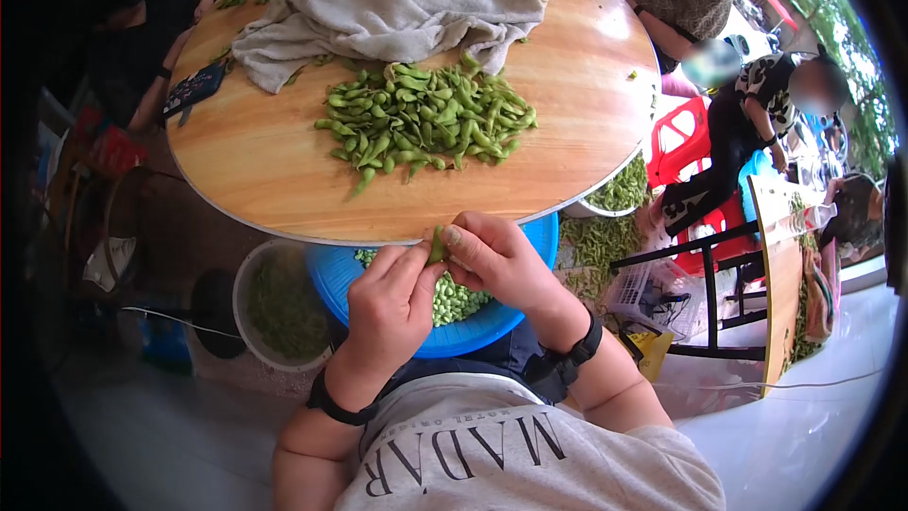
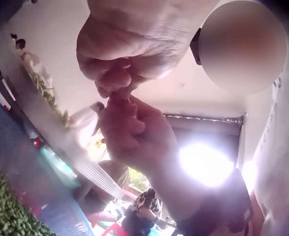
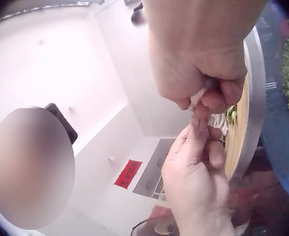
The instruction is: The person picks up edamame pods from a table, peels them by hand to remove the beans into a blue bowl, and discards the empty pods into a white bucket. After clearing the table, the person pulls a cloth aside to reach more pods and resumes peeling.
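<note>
A green soybean pod [image 1: 437,248] is pinched between the fingertips of my left hand [image 1: 386,295] and my right hand [image 1: 509,263], just off the round table's near edge. Both hands are over a blue basin [image 1: 331,286] that holds shelled green beans [image 1: 457,301]. In the left wrist view, the left hand [image 2: 139,44] and right hand [image 2: 139,135] meet at the fingertips, which hide the pod. From the right wrist, the right hand [image 3: 198,59] and left hand [image 3: 196,177] likewise come together tip to tip.
On the wooden table [image 1: 265,185] lie a heap of pods [image 1: 426,118], a crumpled cloth [image 1: 397,5] and a dark phone-like object [image 1: 197,90]. A bucket [image 1: 248,284] stands left of the basin. People sit around, and pods cover the floor [image 1: 605,238] at right.
</note>
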`<state>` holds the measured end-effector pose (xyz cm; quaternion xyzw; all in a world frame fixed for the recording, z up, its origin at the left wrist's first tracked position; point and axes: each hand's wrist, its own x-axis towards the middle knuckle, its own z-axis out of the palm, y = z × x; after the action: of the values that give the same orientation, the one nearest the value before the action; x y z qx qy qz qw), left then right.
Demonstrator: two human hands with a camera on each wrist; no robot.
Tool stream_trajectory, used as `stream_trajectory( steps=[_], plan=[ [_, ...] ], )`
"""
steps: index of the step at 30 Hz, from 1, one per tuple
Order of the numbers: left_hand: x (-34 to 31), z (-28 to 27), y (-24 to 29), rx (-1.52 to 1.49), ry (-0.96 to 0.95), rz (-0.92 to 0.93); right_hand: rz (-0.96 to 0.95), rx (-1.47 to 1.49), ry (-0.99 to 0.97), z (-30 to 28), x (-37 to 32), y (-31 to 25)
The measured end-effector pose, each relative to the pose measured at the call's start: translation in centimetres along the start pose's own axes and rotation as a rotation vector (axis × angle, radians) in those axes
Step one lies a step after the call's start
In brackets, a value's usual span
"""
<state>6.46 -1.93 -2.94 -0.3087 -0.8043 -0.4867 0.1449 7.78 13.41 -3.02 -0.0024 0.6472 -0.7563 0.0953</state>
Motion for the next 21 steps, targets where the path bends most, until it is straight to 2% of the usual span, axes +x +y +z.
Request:
stream_trajectory(
  steps=[3,9,12,13,16,20,21],
  plan=[
    [-0.4,0.4,-0.2,-0.086,0.081,-0.034,-0.045,0.046,0.051,0.8,-0.1,0.5],
    [-0.7,0.4,0.0,-0.789,0.117,-0.811,-0.105,0.032,0.079,1.6,0.0,1.6],
    [-0.1,-0.4,-0.8,-1.074,0.085,-0.933,-0.121,-0.052,0.052,1.6,0.0,1.4],
    [-0.4,-0.4,-2.3,-1.197,-0.005,-0.935,-0.120,-0.083,0.036,1.3,-0.2,1.3],
    [-0.5,-0.5,-2.3,-1.129,-0.085,-0.973,0.040,-0.083,-0.099,-0.4,0.0,0.3],
    [-1.0,0.0,-2.2,-0.752,-0.104,-0.793,-0.494,-0.417,0.048,-0.8,1.1,0.5],
    [-0.7,0.0,-2.0,-0.787,-0.099,-0.801,-0.351,-0.466,-0.007,-0.9,1.0,-0.3]
  ],
)
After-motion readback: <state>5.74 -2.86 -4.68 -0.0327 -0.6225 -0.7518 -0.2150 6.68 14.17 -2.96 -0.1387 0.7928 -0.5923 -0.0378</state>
